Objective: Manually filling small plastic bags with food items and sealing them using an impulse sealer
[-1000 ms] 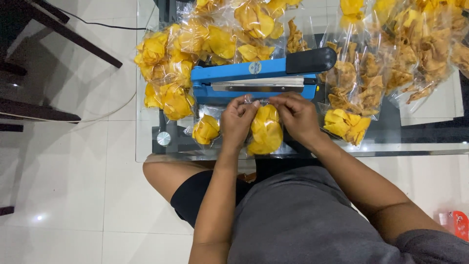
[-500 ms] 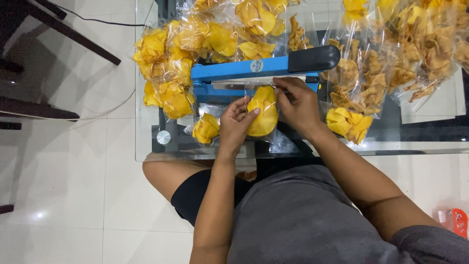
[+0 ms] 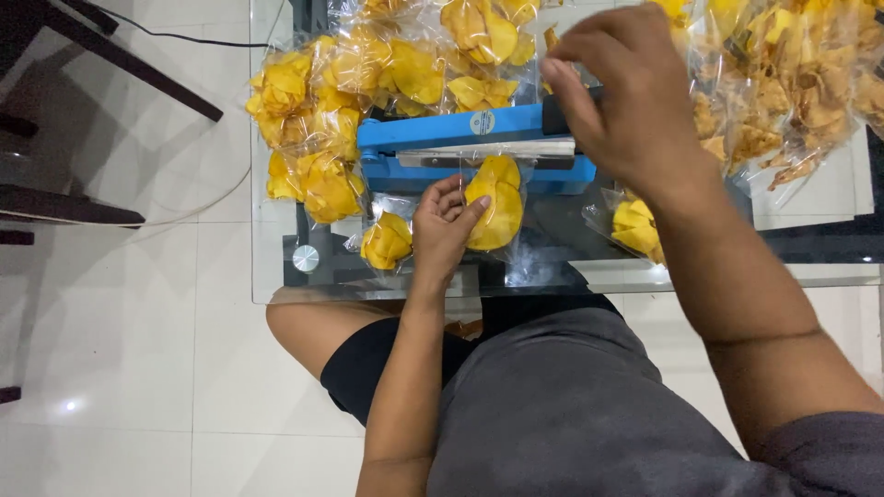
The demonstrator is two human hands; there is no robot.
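Clear chip bag (image 3: 494, 207) in blue sealer (image 3: 460, 152)

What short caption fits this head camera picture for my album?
Left hand holds a clear bag of yellow chips in a blue sealer while the right hand reaches its handle.

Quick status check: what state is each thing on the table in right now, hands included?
Blue heat sealer: arm down on the bag's top edge.
Bag of yellow chips: mouth in the sealer, held upright.
Left hand: gripping that bag's side.
Right hand: raised above the sealer's handle end; contact unclear.
Small chip bag: lying loose on the glass table.
Chip bags behind the sealer: piled, filled.
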